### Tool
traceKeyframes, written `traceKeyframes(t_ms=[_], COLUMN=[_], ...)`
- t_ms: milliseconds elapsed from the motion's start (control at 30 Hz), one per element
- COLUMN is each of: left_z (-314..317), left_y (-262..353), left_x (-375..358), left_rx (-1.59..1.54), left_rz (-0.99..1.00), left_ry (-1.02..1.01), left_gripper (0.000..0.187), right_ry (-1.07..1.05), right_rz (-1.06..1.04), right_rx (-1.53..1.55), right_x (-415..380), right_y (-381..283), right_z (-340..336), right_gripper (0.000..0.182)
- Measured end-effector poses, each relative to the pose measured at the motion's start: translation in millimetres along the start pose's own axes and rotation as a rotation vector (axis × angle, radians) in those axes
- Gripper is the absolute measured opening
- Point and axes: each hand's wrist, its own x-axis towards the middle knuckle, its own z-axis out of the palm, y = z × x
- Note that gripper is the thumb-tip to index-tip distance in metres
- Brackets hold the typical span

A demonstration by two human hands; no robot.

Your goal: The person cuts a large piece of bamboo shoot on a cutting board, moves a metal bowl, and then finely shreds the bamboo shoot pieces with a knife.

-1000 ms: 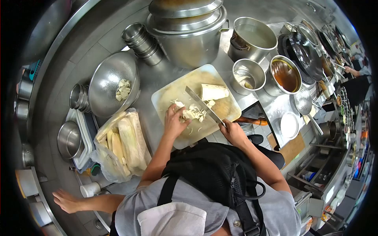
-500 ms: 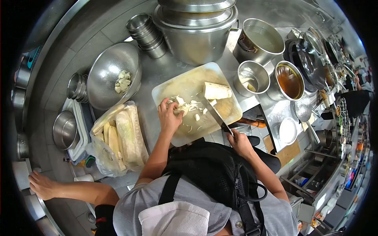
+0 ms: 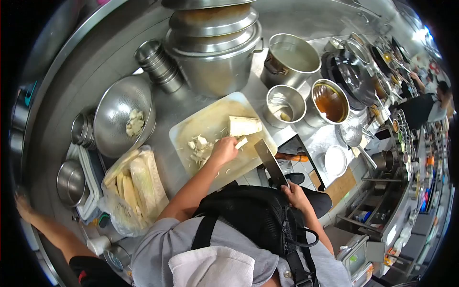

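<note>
My right hand point(image 3: 295, 195) grips the handle of a cleaver point(image 3: 271, 165), its blade tilted up over the near right edge of the cutting board point(image 3: 191, 122). Over the board, my left hand point(image 3: 224, 151) is closed, its fingertips on a small pale piece of what looks like bamboo shoot point(image 3: 242, 142). Just beyond lies a larger block of bamboo shoot point(image 3: 245, 126). Thin cut slices point(image 3: 198, 147) are heaped on the board's left side, partly behind my left hand.
On the left stand a steel colander point(image 3: 112, 115) with some pieces inside and a plastic bag of long pale shoots point(image 3: 131, 191). Lidded and open pots point(image 3: 292, 57) line the back, one with brown liquid point(image 3: 330, 103). Another person's arm point(image 3: 52, 234) reaches in at lower left.
My left hand has moved right from the slices to the small piece. My right hand has drawn the cleaver away from the block toward the board's near edge. The view has shifted.
</note>
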Motion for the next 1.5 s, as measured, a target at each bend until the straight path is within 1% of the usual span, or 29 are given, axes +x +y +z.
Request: traceKeyframes(t_ms=[100,133,167,233,267,300,333,367,433,467,567,633,667,700,733,767,800,833,900,933,1000,1067,1133,1200,1267,1333,1367,1433,1500], left_z=[-6,-5,-2,5,8,13,17,21,20,16,-5,-22,-26,-41,-38,-52,-58,-84,-113,-124,-149,-152,-137,-117,-106,-81,-68,-54,-42], left_y=[-8,-7,-4,5,7,10,13,15,23,24,26,29,39,60,63,80,86,108,105,99,75,28,-31,-75,-65,-71,-74,-53,-39], left_x=[-6,-10,-10,-8,-4,2,7,11,17,16,19,31,43,56,77,96,117,117,123,116,97,69,32,-11,-50,-74,-86,-105,-114], left_rx=[-0.007,-0.026,-0.02,0.13,0.134,0.181,0.228,0.23,0.346,0.35,0.27,-0.128,-0.249,-0.244,-0.335,-0.319,-0.278,-0.042,-0.087,-0.082,-0.318,-0.244,-0.059,0.071,0.007,-0.065,-0.127,-0.095,0.084], left_rz=[-0.006,0.069,0.078,0.134,0.145,0.11,0.076,0.089,-0.003,0.004,0.025,-0.009,-0.017,0.036,0.183,0.213,0.243,0.304,0.436,0.418,0.285,0.154,0.106,0.017,-0.164,-0.226,-0.276,-0.272,-0.177], left_ry=[0.028,0.056,0.051,0.108,0.101,0.07,0.039,0.034,-0.024,-0.022,-0.1,-0.29,-0.279,-0.301,-0.249,-0.27,-0.251,-0.092,0.157,0.152,0.137,0.103,0.113,0.157,0.22,0.243,0.266,0.295,0.494], left_gripper=[0.023,0.025,0.025,0.03,0.03,0.033,0.037,0.037,0.035,0.035,0.03,0.026,0.015,0.012,0.011,0.018,0.033,0.049,0.064,0.064,0.069,0.066,0.066,0.057,0.045,0.041,0.036,0.04,0.05], right_ry=[-0.009,-0.001,-0.007,-0.007,-0.034,-0.059,-0.046,-0.062,-0.074,-0.095,-0.106,-0.11,-0.109,-0.118,-0.115,-0.113,-0.108,-0.102,-0.099,-0.103,-0.115,-0.106,-0.106,-0.081,-0.093,-0.108,-0.167,-0.245,-0.354], right_rz=[-0.008,-0.01,0.002,0.016,0.077,0.139,0.141,0.134,0.123,0.108,0.095,0.109,0.088,0.069,0.075,0.076,0.099,0.121,0.125,0.122,0.126,0.133,0.103,0.073,0.033,-0.004,0.001,0.005,0.039], right_rx=[0.042,0.052,0.064,0.086,0.099,0.111,0.121,0.125,0.129,0.134,0.162,0.18,0.192,0.201,0.199,0.206,0.2,0.196,0.18,0.187,0.203,0.234,0.224,0.161,0.117,0.065,0.031,-0.023,-0.176], right_x=[8,10,13,11,11,10,11,12,16,18,23,21,21,21,20,21,21,19,12,13,13,16,17,12,16,17,17,20,27], right_y=[15,19,22,18,16,13,14,17,23,26,32,33,32,32,31,35,33,28,16,16,20,23,20,0,-2,-10,-21,-49,-76], right_z=[6,7,9,10,7,5,3,2,-1,-2,-1,1,2,3,2,2,1,0,-3,-2,2,3,4,-1,-4,-9,-11,-12,-11], right_gripper=[0.038,0.038,0.038,0.038,0.038,0.039,0.039,0.039,0.039,0.039,0.039,0.039,0.039,0.04,0.04,0.039,0.039,0.039,0.039,0.038,0.038,0.036,0.036,0.035,0.034,0.033,0.033,0.032,0.03])
